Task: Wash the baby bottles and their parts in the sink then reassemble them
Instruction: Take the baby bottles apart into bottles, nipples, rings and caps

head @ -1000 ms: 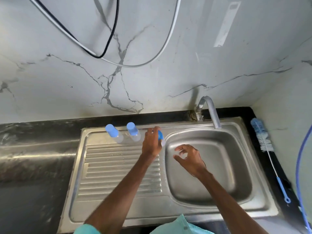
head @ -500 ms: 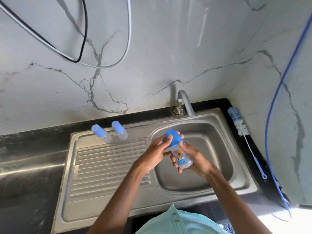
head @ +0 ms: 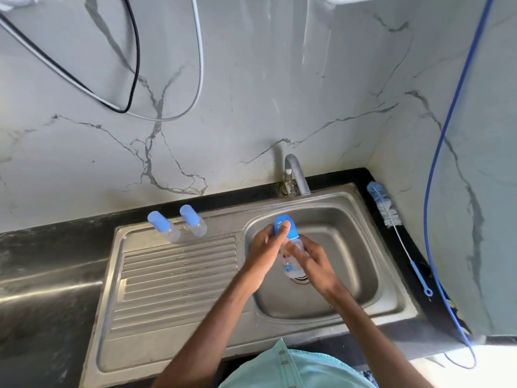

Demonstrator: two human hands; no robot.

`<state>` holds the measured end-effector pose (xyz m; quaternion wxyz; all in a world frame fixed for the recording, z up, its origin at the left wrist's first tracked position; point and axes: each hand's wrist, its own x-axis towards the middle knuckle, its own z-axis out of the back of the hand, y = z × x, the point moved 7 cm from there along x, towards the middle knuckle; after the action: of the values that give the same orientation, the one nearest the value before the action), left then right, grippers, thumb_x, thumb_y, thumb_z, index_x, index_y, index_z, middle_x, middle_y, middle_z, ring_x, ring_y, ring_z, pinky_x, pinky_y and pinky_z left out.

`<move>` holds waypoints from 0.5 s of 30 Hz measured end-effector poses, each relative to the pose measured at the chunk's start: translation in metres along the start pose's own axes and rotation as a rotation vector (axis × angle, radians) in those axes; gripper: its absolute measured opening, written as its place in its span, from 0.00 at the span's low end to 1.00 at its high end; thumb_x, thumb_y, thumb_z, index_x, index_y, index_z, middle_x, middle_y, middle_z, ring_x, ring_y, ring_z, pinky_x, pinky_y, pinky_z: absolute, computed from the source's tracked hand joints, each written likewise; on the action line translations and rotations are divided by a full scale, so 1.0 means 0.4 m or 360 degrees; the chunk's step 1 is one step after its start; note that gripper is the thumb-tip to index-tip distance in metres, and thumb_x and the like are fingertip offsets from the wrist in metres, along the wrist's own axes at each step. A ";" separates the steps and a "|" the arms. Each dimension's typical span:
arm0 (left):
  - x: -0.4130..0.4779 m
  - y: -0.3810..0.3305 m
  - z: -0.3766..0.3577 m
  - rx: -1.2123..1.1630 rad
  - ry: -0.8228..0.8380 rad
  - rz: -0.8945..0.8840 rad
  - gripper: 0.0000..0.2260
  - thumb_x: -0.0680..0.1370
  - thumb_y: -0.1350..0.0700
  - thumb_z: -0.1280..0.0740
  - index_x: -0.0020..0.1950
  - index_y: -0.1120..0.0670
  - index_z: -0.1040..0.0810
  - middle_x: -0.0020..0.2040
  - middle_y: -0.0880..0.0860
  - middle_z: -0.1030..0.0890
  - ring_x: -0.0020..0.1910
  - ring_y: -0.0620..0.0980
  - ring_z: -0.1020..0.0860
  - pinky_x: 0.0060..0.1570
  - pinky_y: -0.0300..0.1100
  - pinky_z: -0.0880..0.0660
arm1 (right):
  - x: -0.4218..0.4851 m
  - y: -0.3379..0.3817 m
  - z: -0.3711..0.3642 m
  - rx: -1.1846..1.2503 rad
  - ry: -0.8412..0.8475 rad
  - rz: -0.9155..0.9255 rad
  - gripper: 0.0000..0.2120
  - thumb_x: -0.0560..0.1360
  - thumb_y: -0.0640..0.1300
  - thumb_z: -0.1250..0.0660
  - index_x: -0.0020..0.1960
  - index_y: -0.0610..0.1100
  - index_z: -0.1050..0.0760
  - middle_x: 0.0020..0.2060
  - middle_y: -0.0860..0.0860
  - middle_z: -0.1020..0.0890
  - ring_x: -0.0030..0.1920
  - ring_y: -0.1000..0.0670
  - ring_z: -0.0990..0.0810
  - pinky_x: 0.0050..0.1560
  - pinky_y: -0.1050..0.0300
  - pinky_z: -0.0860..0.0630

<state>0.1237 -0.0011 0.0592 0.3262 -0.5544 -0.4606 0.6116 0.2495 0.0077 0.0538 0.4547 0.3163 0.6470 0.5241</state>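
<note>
Head view: a clear baby bottle [head: 291, 261] is held over the sink basin [head: 363, 247], above the drain [head: 300, 280], between both hands. Its long axis is tilted. The blue cap [head: 285, 226] points toward 11 o'clock, at the tap [head: 296, 175], and the base points toward 5 o'clock, back at the person.

The left hand [head: 264, 254] comes in from 7 o'clock and grasps the cap, thumb laid across its front and fingers wrapped behind. The right hand [head: 314, 263] comes in from 4 o'clock with its fingers curled round the clear body. The cap end is nearer the left hand and the body fills the right.

The next move looks like taking off the top. That would turn on twisting about the 11-to-5 axis, with the right hand bracing while the left turns.

Two more capped bottles [head: 179, 225] stand at 10 o'clock on the drainboard, well apart from the hands. A bottle brush [head: 387, 214] lies at 2 o'clock on the counter, untouched. No water shows at the tap.
</note>
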 end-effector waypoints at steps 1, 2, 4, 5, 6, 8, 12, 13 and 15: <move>-0.006 0.001 -0.002 0.0036 0.0069 0.0014 0.20 0.80 0.38 0.32 0.63 0.51 0.20 0.55 0.49 0.15 0.54 0.44 0.17 0.58 0.48 0.21 | 0.004 -0.003 0.003 0.0127 -0.0019 -0.0047 0.14 0.78 0.57 0.30 0.54 0.47 0.18 0.46 0.41 0.15 0.46 0.46 0.15 0.45 0.49 0.22; -0.014 0.007 -0.007 0.0034 0.0165 0.0034 0.20 0.81 0.40 0.32 0.69 0.49 0.24 0.61 0.46 0.17 0.58 0.42 0.18 0.61 0.48 0.21 | 0.009 -0.007 0.008 0.0264 -0.0031 -0.0100 0.15 0.79 0.57 0.30 0.57 0.47 0.18 0.49 0.38 0.15 0.49 0.43 0.16 0.48 0.47 0.22; -0.031 0.012 -0.016 0.0101 0.0301 -0.0052 0.25 0.79 0.47 0.27 0.74 0.48 0.29 0.67 0.47 0.20 0.61 0.41 0.18 0.59 0.43 0.20 | 0.017 -0.013 0.022 0.0513 -0.0047 -0.0180 0.14 0.81 0.51 0.32 0.61 0.43 0.19 0.55 0.36 0.16 0.52 0.41 0.16 0.53 0.44 0.22; -0.031 0.013 -0.011 0.0207 0.0305 -0.0196 0.27 0.77 0.51 0.23 0.74 0.50 0.29 0.66 0.47 0.20 0.61 0.42 0.19 0.58 0.40 0.20 | 0.021 -0.018 0.027 0.0638 -0.0052 -0.0215 0.14 0.81 0.47 0.31 0.64 0.41 0.20 0.57 0.35 0.16 0.53 0.41 0.15 0.53 0.46 0.22; -0.030 0.012 -0.004 0.0327 0.0291 -0.0357 0.29 0.74 0.54 0.21 0.73 0.51 0.28 0.65 0.47 0.20 0.62 0.44 0.19 0.59 0.41 0.21 | 0.019 -0.020 0.028 0.0753 -0.0050 -0.0268 0.16 0.80 0.44 0.30 0.66 0.38 0.22 0.58 0.36 0.16 0.53 0.42 0.15 0.51 0.48 0.20; -0.021 0.004 0.026 0.0386 0.0218 -0.0517 0.30 0.71 0.56 0.18 0.70 0.51 0.24 0.64 0.47 0.18 0.62 0.50 0.19 0.61 0.46 0.20 | 0.014 -0.016 0.029 0.0851 -0.0002 -0.0311 0.19 0.78 0.41 0.28 0.67 0.37 0.23 0.61 0.37 0.16 0.54 0.43 0.15 0.53 0.49 0.19; -0.003 -0.032 0.092 0.0152 0.0265 -0.0348 0.25 0.70 0.61 0.18 0.65 0.52 0.20 0.59 0.53 0.16 0.55 0.52 0.16 0.50 0.50 0.17 | 0.004 0.035 0.083 0.0548 0.0180 -0.0286 0.17 0.77 0.45 0.25 0.64 0.41 0.18 0.60 0.39 0.15 0.59 0.38 0.16 0.60 0.43 0.18; -0.002 -0.045 0.100 0.0196 0.0331 -0.0355 0.24 0.71 0.62 0.18 0.64 0.53 0.19 0.58 0.53 0.16 0.53 0.51 0.17 0.45 0.49 0.18 | 0.003 0.052 0.099 0.0397 0.0248 -0.0289 0.18 0.77 0.45 0.26 0.65 0.42 0.19 0.59 0.39 0.15 0.58 0.38 0.15 0.57 0.45 0.17; 0.001 -0.063 0.106 0.0304 0.0460 -0.0381 0.21 0.73 0.63 0.20 0.64 0.55 0.20 0.57 0.53 0.16 0.48 0.48 0.17 0.39 0.48 0.19 | -0.001 0.077 0.104 0.0169 0.0392 -0.0294 0.19 0.77 0.44 0.26 0.67 0.43 0.20 0.57 0.40 0.14 0.56 0.38 0.14 0.51 0.50 0.15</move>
<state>0.0795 -0.0002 0.0808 0.5102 -0.5443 -0.4115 0.5235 0.2858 0.0314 0.0820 0.4007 0.2123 0.7510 0.4800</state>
